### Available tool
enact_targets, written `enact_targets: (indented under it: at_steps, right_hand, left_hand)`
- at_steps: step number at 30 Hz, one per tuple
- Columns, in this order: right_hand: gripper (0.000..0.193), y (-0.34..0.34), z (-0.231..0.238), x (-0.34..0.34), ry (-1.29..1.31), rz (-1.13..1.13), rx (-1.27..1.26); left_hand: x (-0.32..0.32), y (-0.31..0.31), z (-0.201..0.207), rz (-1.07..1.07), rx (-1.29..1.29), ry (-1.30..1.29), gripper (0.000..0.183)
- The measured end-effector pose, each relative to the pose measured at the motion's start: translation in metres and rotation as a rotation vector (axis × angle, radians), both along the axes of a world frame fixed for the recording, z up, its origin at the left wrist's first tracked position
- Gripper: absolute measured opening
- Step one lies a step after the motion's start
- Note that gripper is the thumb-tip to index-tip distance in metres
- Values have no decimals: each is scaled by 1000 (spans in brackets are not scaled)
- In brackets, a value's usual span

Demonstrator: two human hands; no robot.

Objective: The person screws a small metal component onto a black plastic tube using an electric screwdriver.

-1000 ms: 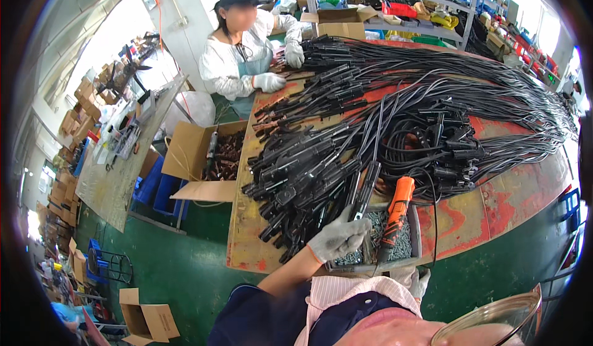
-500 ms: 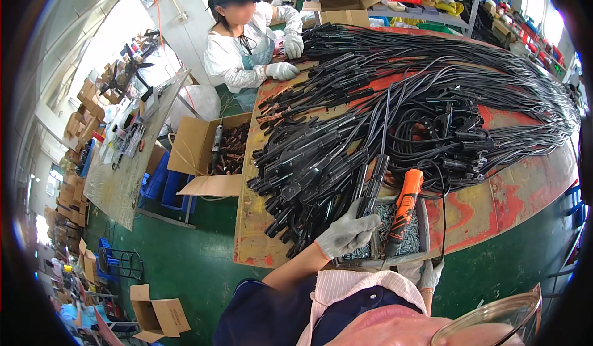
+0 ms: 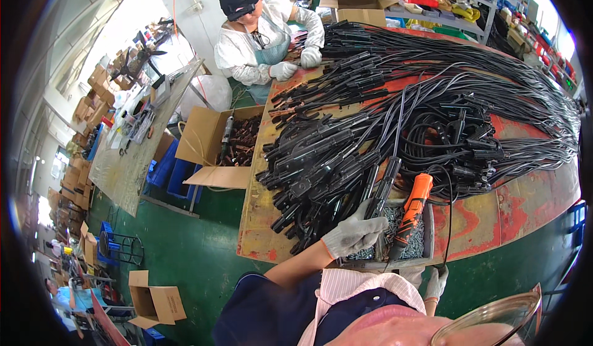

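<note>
My left hand (image 3: 355, 235), in a pale work glove, is closed around the lower end of a black electrode holder (image 3: 385, 188) with a cable running up from it. The holder tilts over a tray (image 3: 430, 235) of loose grey screws (image 3: 411, 244). An orange and black power screwdriver (image 3: 415, 207) leans tip-down over the tray, just right of that hand. My right hand (image 3: 435, 282), also gloved, is low beyond the tray's front right corner, near the screwdriver's black cord (image 3: 451, 222); its fingers are too small and partly hidden to read.
Piles of black holders (image 3: 309, 179) and long cables (image 3: 488, 68) cover much of the red and yellow table (image 3: 513, 222). Across it a co-worker (image 3: 259, 43) in gloves handles parts. An open carton (image 3: 204, 136) of copper-coloured pieces stands left; another carton (image 3: 154, 299) is on the floor.
The whole view has shifted, moving the table and carton slightly right. The co-worker's head has lowered and their hands have moved closer together. My left hand keeps its hold on the electrode holder.
</note>
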State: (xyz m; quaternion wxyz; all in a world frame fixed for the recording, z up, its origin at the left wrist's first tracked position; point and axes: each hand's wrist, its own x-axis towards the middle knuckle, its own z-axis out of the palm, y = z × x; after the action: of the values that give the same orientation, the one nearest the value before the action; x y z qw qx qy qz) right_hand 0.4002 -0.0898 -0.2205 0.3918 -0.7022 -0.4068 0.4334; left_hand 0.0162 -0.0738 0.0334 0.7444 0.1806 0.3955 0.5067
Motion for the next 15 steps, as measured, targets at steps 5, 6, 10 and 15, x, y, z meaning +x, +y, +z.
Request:
enact_targets:
  at_steps: [5, 6, 10, 15]
  right_hand:
    - [49, 0, -18, 64, -246, 110, -24]
    - [50, 5, -32, 94, -378, 232, 4]
    - [60, 29, 70, 190, -2030, 342, -875]
    - [53, 36, 195, 278, -1381, -160, 157]
  left_hand:
    - [-2, -1, 1, 14, -2, -10, 45]
    - [-3, -1, 1, -2, 0, -2, 45]
    - [3, 0, 2, 3, 1, -22, 44]
    - [5, -6, -5, -15, 50, -65, 44]
